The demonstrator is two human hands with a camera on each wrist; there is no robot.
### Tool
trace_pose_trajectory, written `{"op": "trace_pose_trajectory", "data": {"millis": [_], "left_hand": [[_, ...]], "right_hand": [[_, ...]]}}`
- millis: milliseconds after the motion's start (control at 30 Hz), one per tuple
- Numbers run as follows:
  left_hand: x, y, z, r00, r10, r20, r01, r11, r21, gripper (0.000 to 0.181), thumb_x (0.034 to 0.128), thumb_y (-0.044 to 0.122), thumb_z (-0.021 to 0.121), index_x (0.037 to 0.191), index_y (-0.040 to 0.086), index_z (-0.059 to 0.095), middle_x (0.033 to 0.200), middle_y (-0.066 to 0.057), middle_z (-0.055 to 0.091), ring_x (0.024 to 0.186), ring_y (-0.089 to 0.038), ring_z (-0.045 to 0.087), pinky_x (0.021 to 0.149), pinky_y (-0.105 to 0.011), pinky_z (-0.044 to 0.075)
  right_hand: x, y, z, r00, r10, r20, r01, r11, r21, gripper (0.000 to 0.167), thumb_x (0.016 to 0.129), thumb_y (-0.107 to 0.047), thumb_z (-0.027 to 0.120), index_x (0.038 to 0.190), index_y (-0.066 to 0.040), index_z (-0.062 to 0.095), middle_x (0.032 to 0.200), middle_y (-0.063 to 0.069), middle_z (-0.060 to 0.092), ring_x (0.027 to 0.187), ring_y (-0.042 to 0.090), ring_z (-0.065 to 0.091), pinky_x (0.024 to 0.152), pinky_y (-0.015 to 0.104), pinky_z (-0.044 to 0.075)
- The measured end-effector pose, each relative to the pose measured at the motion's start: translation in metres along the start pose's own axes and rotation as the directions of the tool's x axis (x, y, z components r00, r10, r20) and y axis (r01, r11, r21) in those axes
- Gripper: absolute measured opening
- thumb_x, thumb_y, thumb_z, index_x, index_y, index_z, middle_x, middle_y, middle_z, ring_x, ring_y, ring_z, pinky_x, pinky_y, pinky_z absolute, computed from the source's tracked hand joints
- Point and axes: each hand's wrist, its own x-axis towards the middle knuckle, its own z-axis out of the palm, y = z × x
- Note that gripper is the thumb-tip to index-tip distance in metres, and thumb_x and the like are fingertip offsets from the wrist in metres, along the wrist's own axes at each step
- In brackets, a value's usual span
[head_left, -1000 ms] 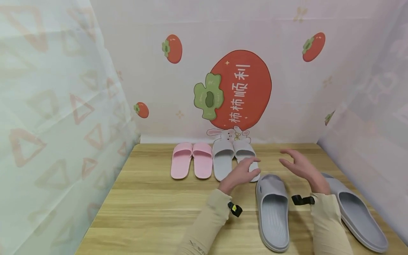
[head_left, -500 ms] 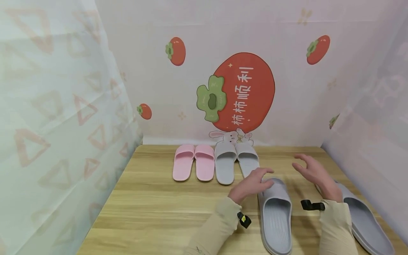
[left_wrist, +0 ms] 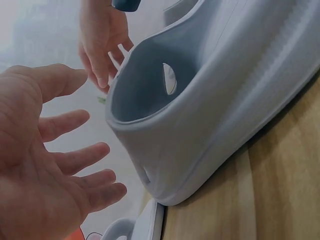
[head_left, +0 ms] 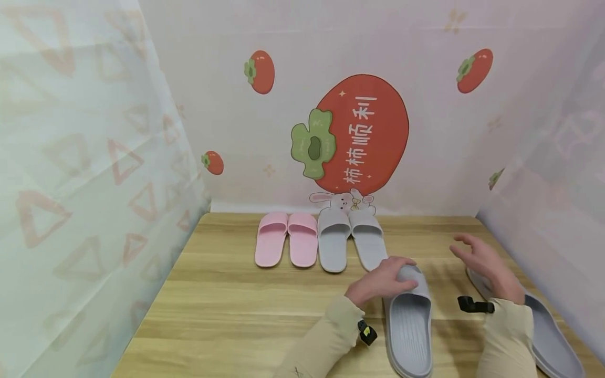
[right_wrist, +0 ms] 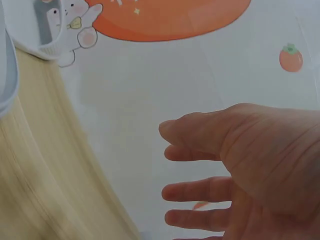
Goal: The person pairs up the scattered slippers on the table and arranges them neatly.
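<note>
My left hand [head_left: 384, 282] hovers over the strap of a large grey slipper [head_left: 409, 336] on the wooden floor, right of centre. In the left wrist view, that hand's fingers [left_wrist: 80, 157] are spread and relaxed, with a gap between them and the slipper's strap [left_wrist: 170, 130]. Further right, my right hand [head_left: 489, 270] is held above the front of a second large grey slipper [head_left: 550, 336], partly hiding it. Its fingers [right_wrist: 197, 191] are loosely extended and hold nothing in the right wrist view.
Along the back wall stand a pair of pink slippers [head_left: 303, 249] and a pair of smaller grey slippers [head_left: 333, 254], side by side. A printed cloth [head_left: 255, 121] covers the walls around the wooden surface [head_left: 227, 315].
My left hand has moved right and nearer, from beside the small grey slippers to over the large slipper's strap. My right hand has moved right, toward the second large slipper.
</note>
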Motion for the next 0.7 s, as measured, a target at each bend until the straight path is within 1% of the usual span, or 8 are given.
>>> {"op": "trace_pose_trajectory", "data": {"millis": [200, 300, 400, 533, 633, 700], "left_hand": [[-0.001, 0.007, 0.004, 0.999, -0.026, 0.035, 0.024, 0.999, 0.044, 0.051, 0.0966, 0.044, 0.055, 0.143, 0.024, 0.047, 0.146, 0.003, 0.049, 0.136, -0.01, 0.043, 0.108, -0.02, 0.036], [-0.001, 0.009, 0.007, 0.999, -0.019, 0.042, 0.017, 0.998, 0.056, 0.053, 0.0967, 0.044, 0.055, 0.144, 0.024, 0.046, 0.149, 0.003, 0.046, 0.138, -0.01, 0.041, 0.11, -0.02, 0.034], [-0.001, 0.01, 0.011, 0.999, -0.012, 0.05, 0.009, 0.998, 0.061, 0.053, 0.0962, 0.045, 0.056, 0.145, 0.025, 0.045, 0.15, 0.003, 0.045, 0.139, -0.009, 0.039, 0.11, -0.02, 0.035], [0.0, 0.011, 0.016, 0.998, 0.015, 0.061, -0.022, 0.994, 0.107, 0.055, 0.0954, 0.046, 0.057, 0.145, 0.026, 0.044, 0.149, 0.003, 0.044, 0.139, -0.009, 0.039, 0.109, -0.018, 0.035], [0.001, 0.013, 0.019, 0.997, 0.044, 0.062, -0.054, 0.984, 0.167, 0.057, 0.0953, 0.048, 0.056, 0.146, 0.025, 0.045, 0.148, 0.003, 0.045, 0.14, -0.009, 0.039, 0.111, -0.018, 0.032], [0.001, 0.014, 0.02, 0.997, 0.058, 0.059, -0.069, 0.976, 0.205, 0.057, 0.0955, 0.049, 0.056, 0.145, 0.024, 0.046, 0.148, 0.004, 0.046, 0.14, -0.009, 0.038, 0.113, -0.019, 0.031]], "right_hand": [[-0.008, 0.021, -0.007, 0.998, 0.061, 0.036, -0.06, 0.998, -0.015, 0.058, 0.104, -0.035, 0.043, 0.134, 0.014, 0.041, 0.135, 0.044, 0.04, 0.114, 0.061, 0.045, 0.084, 0.062, 0.045], [-0.012, 0.031, -0.01, 0.995, 0.086, 0.04, -0.085, 0.996, -0.025, 0.057, 0.104, -0.034, 0.043, 0.132, 0.015, 0.042, 0.132, 0.046, 0.04, 0.114, 0.061, 0.044, 0.085, 0.062, 0.044], [-0.014, 0.039, -0.012, 0.993, 0.109, 0.049, -0.107, 0.994, -0.032, 0.057, 0.103, -0.033, 0.043, 0.131, 0.017, 0.042, 0.131, 0.047, 0.04, 0.115, 0.061, 0.043, 0.087, 0.063, 0.042], [-0.015, 0.048, -0.01, 0.991, 0.114, 0.069, -0.111, 0.993, -0.048, 0.053, 0.103, -0.028, 0.045, 0.126, 0.02, 0.045, 0.126, 0.047, 0.043, 0.112, 0.062, 0.044, 0.087, 0.063, 0.043], [-0.016, 0.054, -0.008, 0.994, 0.092, 0.057, -0.088, 0.994, -0.065, 0.047, 0.1, -0.021, 0.048, 0.119, 0.021, 0.049, 0.12, 0.046, 0.048, 0.107, 0.061, 0.048, 0.084, 0.06, 0.045], [-0.016, 0.059, -0.006, 0.996, 0.085, 0.037, -0.082, 0.994, -0.072, 0.043, 0.098, -0.019, 0.051, 0.115, 0.021, 0.052, 0.116, 0.045, 0.052, 0.103, 0.057, 0.053, 0.081, 0.054, 0.047]]}}
